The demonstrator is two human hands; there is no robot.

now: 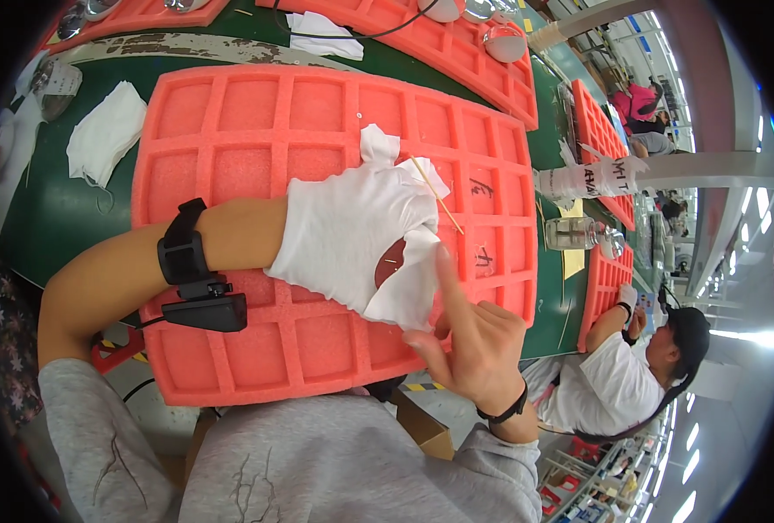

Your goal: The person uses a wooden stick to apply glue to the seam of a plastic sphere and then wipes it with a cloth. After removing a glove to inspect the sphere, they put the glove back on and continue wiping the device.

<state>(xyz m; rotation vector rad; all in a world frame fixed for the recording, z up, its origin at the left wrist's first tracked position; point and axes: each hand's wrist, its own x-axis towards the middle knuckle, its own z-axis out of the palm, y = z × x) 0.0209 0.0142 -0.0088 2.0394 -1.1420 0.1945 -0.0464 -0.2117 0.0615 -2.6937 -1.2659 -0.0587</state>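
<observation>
My left hand point(352, 222), in a white glove, is over the pink foam tray point(252, 362). Its fingers are closed around a dark red, smooth, rounded piece point(390, 264). A white cloth point(411, 283) covers part of that piece; how far it extends underneath is hidden. My bare right hand point(483, 349) is at the cloth's right edge, index finger stretched out and thumb apart from it. Just beyond the gloved fingers a thin wooden stick point(440, 199) slants across the tray; I cannot tell whether it is held.
A crumpled white cloth point(106, 132) lies on the green table point(73, 209) at left. Pink trays with shiny domed pieces point(503, 42) are at the back. A clear jar point(571, 233) stands on the right, beyond it a seated person point(618, 383) in a white shirt.
</observation>
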